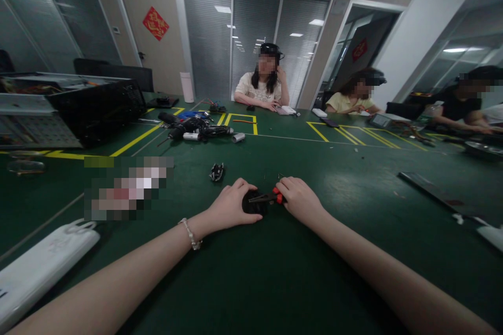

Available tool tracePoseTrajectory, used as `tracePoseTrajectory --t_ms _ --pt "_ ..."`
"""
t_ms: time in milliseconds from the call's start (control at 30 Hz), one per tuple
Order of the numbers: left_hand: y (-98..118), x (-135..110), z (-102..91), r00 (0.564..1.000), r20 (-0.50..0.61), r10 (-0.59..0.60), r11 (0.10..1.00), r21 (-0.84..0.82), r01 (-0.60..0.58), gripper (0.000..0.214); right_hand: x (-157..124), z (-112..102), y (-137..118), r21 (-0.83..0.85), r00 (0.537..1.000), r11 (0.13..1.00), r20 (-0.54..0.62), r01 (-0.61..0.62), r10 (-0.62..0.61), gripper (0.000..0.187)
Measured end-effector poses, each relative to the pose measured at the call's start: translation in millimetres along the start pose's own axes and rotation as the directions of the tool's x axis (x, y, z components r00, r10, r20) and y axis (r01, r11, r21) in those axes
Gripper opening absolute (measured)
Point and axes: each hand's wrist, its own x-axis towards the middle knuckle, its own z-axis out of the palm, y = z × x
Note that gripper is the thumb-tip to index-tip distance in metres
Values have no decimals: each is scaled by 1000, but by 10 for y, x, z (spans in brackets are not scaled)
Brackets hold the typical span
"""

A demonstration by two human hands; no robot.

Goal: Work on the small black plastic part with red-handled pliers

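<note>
My left hand (231, 204) is curled around a small round black part (253, 203) that rests on the green table (275, 272). My right hand (301, 200) is closed on red-handled pliers (269, 197), whose dark jaws point left onto the black part. Both hands meet near the middle of the table in front of me. A bead bracelet (191, 234) sits on my left wrist. A little beyond the left hand lies a small black clip-like piece (217, 171).
A white oblong device (39, 267) lies at the near left. An open computer case (70, 110) stands at far left. Tools and cables (196, 128) are piled further back. Three seated people work at the far side and right. A dark flat panel (436, 191) lies right.
</note>
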Motion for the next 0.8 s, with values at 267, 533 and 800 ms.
tracePoseTrajectory --t_ms 267,533,800 --pt "9 -6 -16 1000 14 16 1000 -12 -16 64 -1 -19 -3 3 1000 1000 -11 26 -26 29" --pt "18 -1 -3 1000 -8 14 1000 -7 -14 64 12 -11 7 -2 999 1000 -19 31 -31 29" --pt "-10 -14 2 1000 -5 28 1000 0 -28 65 -1 -23 0 -1 999 1000 -41 22 -22 29"
